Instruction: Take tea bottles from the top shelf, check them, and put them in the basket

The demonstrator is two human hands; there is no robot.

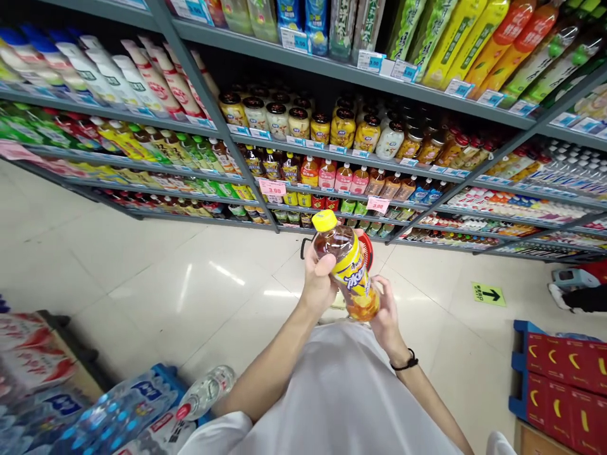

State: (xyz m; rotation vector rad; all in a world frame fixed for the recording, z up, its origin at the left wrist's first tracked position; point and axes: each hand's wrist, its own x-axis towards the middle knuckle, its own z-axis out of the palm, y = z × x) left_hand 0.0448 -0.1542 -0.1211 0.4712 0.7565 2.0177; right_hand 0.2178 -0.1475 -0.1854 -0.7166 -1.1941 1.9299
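A bottle of iced tea (355, 275) with a yellow cap and a yellow label is tilted in front of my body, its cap pointing up and to the left. My left hand (318, 281) wraps round its upper part, with the thumb across the neck just below the cap. Near the base, my right hand (386, 313) holds it from the right side, its fingers partly hidden behind the bottle. Behind and below the bottle, part of a red basket (367, 251) shows, with a black handle at its left; the rest is covered.
Grey shelves (313, 148) across the front hold bottled drinks and jars (344, 126). Packs of bottled water (118, 404) stand at lower left. Red boxes (559, 379) sit on a blue pallet (518, 373) at right. A floor arrow sign (488, 294) and a person's foot (559, 297) are farther right.
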